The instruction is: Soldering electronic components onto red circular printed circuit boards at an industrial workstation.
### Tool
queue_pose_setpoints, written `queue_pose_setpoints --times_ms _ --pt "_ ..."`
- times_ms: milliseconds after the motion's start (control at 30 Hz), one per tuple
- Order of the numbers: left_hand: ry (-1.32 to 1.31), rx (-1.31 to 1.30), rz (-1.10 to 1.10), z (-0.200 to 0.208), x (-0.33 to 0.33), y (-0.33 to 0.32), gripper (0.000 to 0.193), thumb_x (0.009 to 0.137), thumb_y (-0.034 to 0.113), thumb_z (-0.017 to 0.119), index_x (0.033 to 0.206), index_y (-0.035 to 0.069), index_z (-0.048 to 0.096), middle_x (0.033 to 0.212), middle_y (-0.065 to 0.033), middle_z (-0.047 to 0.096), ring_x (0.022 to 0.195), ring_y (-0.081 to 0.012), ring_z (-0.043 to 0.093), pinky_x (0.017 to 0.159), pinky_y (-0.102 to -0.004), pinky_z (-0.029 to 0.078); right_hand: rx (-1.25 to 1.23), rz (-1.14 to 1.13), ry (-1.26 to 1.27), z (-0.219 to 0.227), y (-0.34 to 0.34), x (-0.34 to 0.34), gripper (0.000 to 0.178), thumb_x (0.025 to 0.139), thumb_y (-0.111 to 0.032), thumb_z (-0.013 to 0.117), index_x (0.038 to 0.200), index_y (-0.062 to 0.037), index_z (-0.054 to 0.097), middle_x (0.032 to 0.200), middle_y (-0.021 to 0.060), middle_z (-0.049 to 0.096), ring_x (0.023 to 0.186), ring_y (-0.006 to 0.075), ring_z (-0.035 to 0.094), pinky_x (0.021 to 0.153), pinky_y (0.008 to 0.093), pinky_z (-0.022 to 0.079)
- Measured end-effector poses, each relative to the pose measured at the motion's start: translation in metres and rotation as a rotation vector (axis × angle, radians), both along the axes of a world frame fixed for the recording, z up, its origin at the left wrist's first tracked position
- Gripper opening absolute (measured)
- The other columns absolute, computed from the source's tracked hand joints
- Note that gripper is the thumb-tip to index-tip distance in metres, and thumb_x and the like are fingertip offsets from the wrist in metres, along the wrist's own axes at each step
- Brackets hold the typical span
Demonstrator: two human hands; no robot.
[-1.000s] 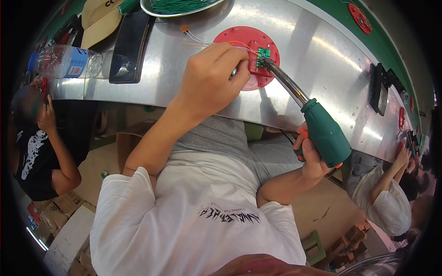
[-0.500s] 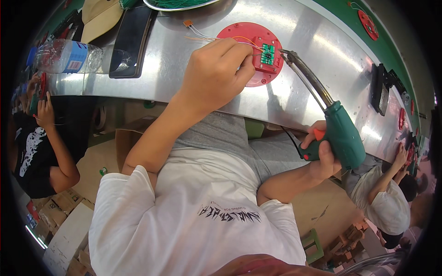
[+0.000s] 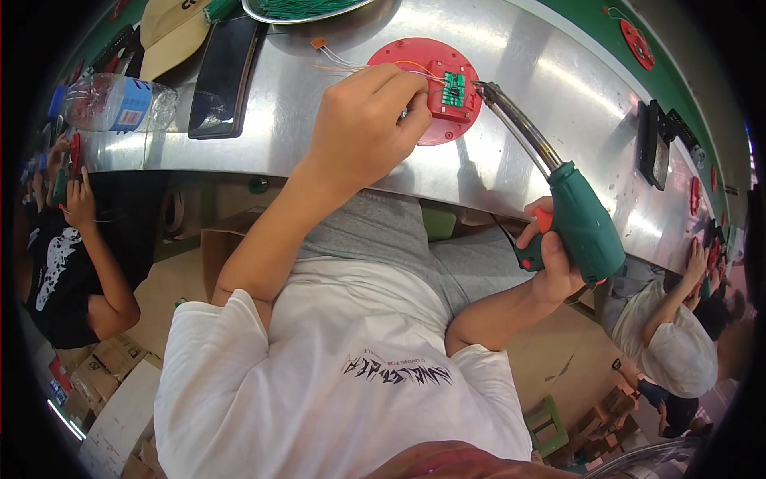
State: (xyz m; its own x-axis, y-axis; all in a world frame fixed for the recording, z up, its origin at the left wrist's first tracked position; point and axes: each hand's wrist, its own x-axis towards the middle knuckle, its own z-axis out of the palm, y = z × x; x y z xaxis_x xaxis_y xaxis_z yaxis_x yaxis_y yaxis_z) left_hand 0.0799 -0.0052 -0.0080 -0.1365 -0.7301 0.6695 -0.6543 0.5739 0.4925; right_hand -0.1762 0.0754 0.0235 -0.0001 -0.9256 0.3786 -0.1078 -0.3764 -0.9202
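Note:
A round red plastic base [image 3: 459, 128] lies on the metal bench with a small green circuit board [image 3: 455, 89] mounted on it. My left hand [image 3: 371, 116] is closed in a pinch at the base's left side, on a thin wire leading toward the board; the fingers partly hide it. Thin white and orange wires pass by this hand, and a small orange component [image 3: 319, 43] lies at their far end. My right hand [image 3: 554, 255] grips a green soldering gun [image 3: 589, 219], fingers by its orange-red trigger. Its metal tip hovers just right of the board, seemingly apart from it.
Left on the bench are a dark phone-like slab [image 3: 223, 84], a clear plastic bottle [image 3: 108, 102] and a tan cap [image 3: 171, 32]. A metal dish [image 3: 275, 17] of green wires stands at the far edge. Black trays [image 3: 656, 148] lie right. Co-workers sit on both sides.
The red base with its board has shifted slightly left, together with my left hand. The soldering gun has moved left and a little farther away, keeping about the same gap to the board.

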Motion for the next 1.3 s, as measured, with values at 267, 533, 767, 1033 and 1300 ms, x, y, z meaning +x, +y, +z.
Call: queue_pose_setpoints --times_ms 267,533,767,1033,1300 --pt "-0.035 -0.089 -0.022 0.001 0.000 -0.004 0.011 0.081 0.000 0.070 0.092 -0.001 0.068 0.084 -0.0113 0.067 0.069 -0.0257 0.066 0.062 -0.0331 0.054 -0.003 0.082 0.052 -0.004 0.001 -0.008 0.050 0.086 -0.013 0.064 0.126 0.0139 0.052 0.095 0.0260 0.067 0.054 0.0226 0.059 0.049 0.0291 0.048" --pt "-0.105 -0.082 0.001 0.001 -0.003 -0.002 0.015 0.080 0.000 0.070 0.095 0.001 0.069 0.089 -0.0109 0.067 0.077 -0.0283 0.066 0.068 -0.0358 0.055 0.038 0.066 0.031 -0.005 0.001 -0.003 0.048 0.086 -0.012 0.064 0.125 0.0138 0.053 0.094 0.0249 0.067 0.054 0.0217 0.059 0.048 0.0286 0.047" --pt "-0.149 -0.193 0.015 -0.007 -0.003 -0.009 0.014 0.072 0.002 0.068 0.086 0.003 0.068 0.081 -0.0044 0.062 0.070 -0.0210 0.062 0.058 -0.0320 0.052 0.091 0.089 0.031 -0.005 -0.002 0.000 0.046 0.085 -0.012 0.066 0.123 0.0127 0.057 0.092 0.0233 0.067 0.054 0.0206 0.059 0.048 0.0278 0.046" --pt "-0.148 -0.141 0.012 -0.003 -0.002 -0.004 0.016 0.076 0.002 0.069 0.092 0.002 0.070 0.084 -0.0073 0.065 0.074 -0.0242 0.064 0.064 -0.0344 0.054 0.159 0.115 -0.004 -0.005 0.000 -0.004 0.045 0.084 -0.008 0.064 0.124 0.0115 0.055 0.090 0.0214 0.066 0.058 0.0217 0.060 0.051 0.0293 0.048" --pt "-0.145 -0.056 -0.005 -0.004 -0.003 -0.002 0.016 0.080 0.001 0.069 0.096 0.000 0.071 0.089 -0.0108 0.068 0.077 -0.0280 0.066 0.070 -0.0367 0.055 0.071 -0.052 -0.083 -0.008 0.000 -0.003 0.045 0.085 -0.014 0.062 0.119 0.0141 0.054 0.085 0.0212 0.064 0.053 0.0227 0.059 0.049 0.0313 0.048"
